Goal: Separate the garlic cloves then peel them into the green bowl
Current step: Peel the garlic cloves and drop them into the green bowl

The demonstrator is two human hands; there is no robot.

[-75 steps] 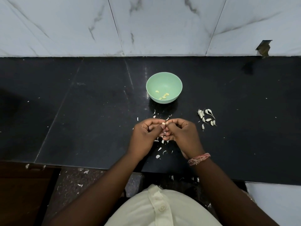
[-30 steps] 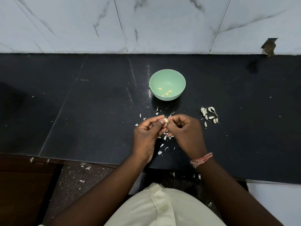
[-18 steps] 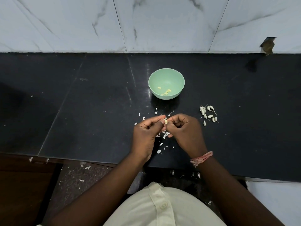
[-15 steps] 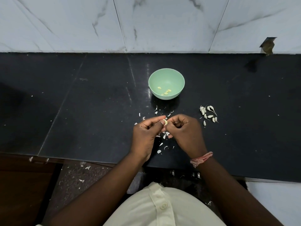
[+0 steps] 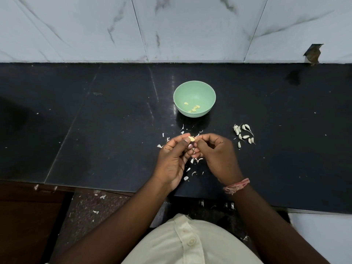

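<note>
A pale garlic clove [image 5: 191,139] is pinched between the thumb and fingers of my left hand [image 5: 174,157]. My right hand [image 5: 215,156] meets it from the right, its curled fingertips pinching at the clove's skin. The green bowl [image 5: 194,99] stands on the black counter just beyond my hands and holds several peeled cloves [image 5: 194,109]. A cluster of several unpeeled cloves [image 5: 243,135] lies on the counter to the right of my right hand.
White skin scraps [image 5: 194,164] are scattered on the black counter [image 5: 95,130] under and around my hands. A marble-tiled wall [image 5: 171,25] closes off the back. The counter's front edge runs just below my wrists, with floor scraps beneath.
My hands have stayed together in front of the bowl, with small finger movements on the clove. More of the bare pale clove shows than 2.5 s ago.
</note>
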